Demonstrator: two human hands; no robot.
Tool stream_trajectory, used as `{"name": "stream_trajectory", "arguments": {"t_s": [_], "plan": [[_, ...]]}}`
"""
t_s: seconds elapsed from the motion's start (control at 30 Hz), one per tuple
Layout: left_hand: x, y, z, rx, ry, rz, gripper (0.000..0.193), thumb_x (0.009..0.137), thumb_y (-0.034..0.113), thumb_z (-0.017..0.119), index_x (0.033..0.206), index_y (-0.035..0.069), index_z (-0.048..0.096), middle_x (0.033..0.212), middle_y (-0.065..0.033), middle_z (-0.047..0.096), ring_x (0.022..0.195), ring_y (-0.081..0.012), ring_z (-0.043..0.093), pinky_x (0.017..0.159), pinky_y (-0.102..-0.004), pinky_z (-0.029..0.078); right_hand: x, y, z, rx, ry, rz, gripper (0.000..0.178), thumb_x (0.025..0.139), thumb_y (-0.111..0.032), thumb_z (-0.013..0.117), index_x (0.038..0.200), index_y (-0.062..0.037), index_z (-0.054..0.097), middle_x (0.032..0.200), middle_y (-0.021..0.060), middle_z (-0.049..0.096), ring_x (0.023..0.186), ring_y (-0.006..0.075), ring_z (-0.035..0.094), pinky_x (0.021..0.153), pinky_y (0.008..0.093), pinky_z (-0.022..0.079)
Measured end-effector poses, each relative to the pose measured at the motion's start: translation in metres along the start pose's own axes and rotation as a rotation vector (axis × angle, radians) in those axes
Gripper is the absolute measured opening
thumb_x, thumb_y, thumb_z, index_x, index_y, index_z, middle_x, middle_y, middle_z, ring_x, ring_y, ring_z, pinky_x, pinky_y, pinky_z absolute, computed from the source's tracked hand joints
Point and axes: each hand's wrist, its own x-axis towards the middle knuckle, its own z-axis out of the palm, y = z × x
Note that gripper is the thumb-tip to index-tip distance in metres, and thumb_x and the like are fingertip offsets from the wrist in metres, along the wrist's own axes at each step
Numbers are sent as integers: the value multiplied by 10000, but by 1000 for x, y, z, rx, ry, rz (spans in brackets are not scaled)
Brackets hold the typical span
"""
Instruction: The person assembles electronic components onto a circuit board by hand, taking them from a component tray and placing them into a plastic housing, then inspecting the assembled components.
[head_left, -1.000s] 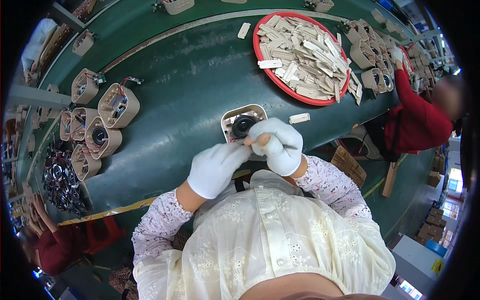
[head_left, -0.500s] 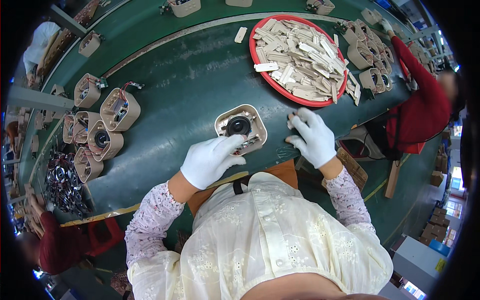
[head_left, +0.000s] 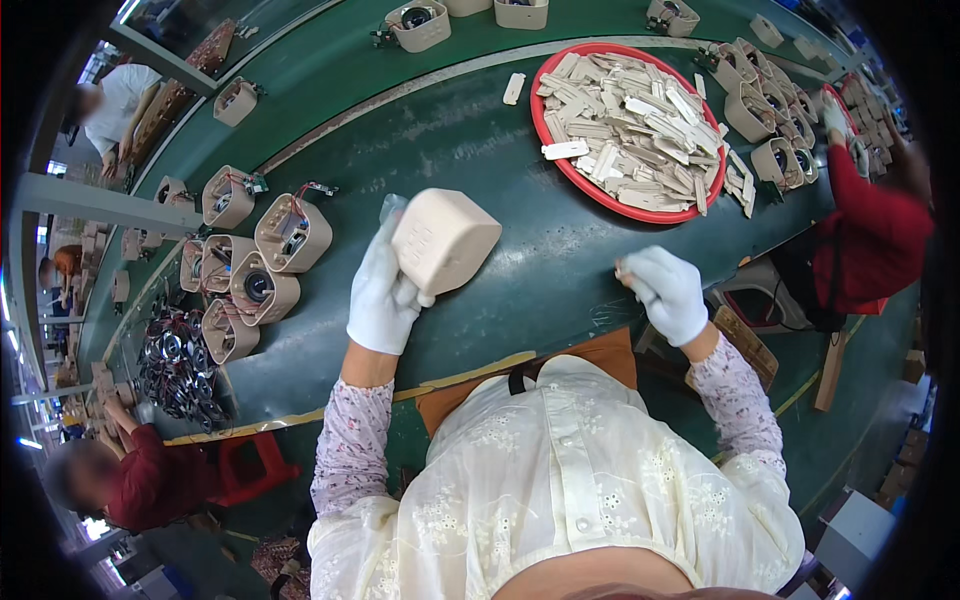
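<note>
My left hand (head_left: 382,290), in a white glove, grips a beige speaker housing (head_left: 445,240) above the green bench. The housing is tipped so that its closed outer faces show; its open side and the speaker inside are hidden. Bare fingertips poke out of the white glove on my right hand (head_left: 663,292), which hovers over the bench near its front edge. Its fingers are drawn together, and whatever may be between them cannot be made out. Beyond that hand lies a red round tray (head_left: 668,214) heaped with flat beige plastic strips (head_left: 630,130).
Open beige housings with speakers and wires (head_left: 293,233) stand at the left, beside a pile of black speaker parts (head_left: 180,365). More housings (head_left: 765,110) sit at the far right. Others ride the green belt (head_left: 330,75) at the back. Co-workers sit at both sides.
My left hand has lifted the housing from the bench and turned it over, moving it up and left. My right hand's fingers have closed together. The view has shifted slightly.
</note>
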Motion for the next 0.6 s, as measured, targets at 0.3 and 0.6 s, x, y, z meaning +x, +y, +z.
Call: {"name": "stream_trajectory", "arguments": {"t_s": [0.3, 0.6], "plan": [[-34, -22, 0, 1408, -383, 692, 899, 726, 199, 892, 1502, 56, 461, 889, -142, 709, 752, -335, 701, 651, -385, 554, 32, 4, 13, -8, -71, 158, 287, 870, -5, 693, 1147, -70, 666, 923, 127, 668, 803, 292, 706, 714, 366, 569], [-30, -22, -1, 1396, -412, 580, 882, 778, 273, 858, 1524, 81, 430, 876, -135, 708, 769, -327, 702, 651, -402, 555, 89, -83, 48, 32, -421, -189, 95, 840, -140, 705, 926, -109, 729, 982, 102, 623, 917, 323, 660, 784, 417, 548]]}}
